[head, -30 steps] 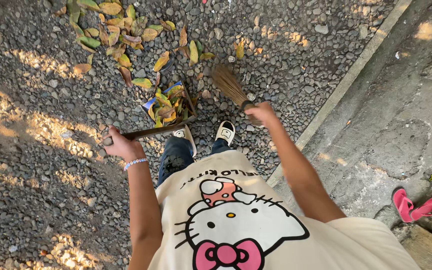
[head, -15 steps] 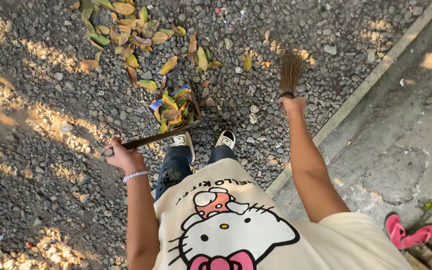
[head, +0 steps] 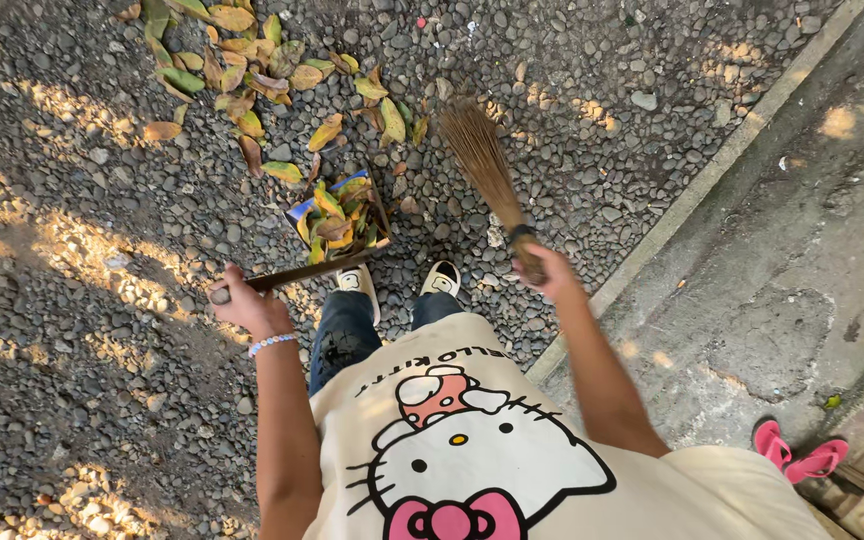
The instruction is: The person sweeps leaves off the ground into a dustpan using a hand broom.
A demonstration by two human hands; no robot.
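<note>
Beside the dustpan (head: 344, 215), already heaped with yellow leaves, the right hand (head: 550, 272) is wrapped around a short stick broom (head: 484, 165), bristles angled toward its mouth. Behind the dustpan, the left hand (head: 244, 303) is clenched on its long handle (head: 292, 275), steadying it on the gravel (head: 72, 330).

Rough gravel (head: 72, 400), bristly straw broom (head: 482, 160), dry leaves (head: 242, 75).
</note>
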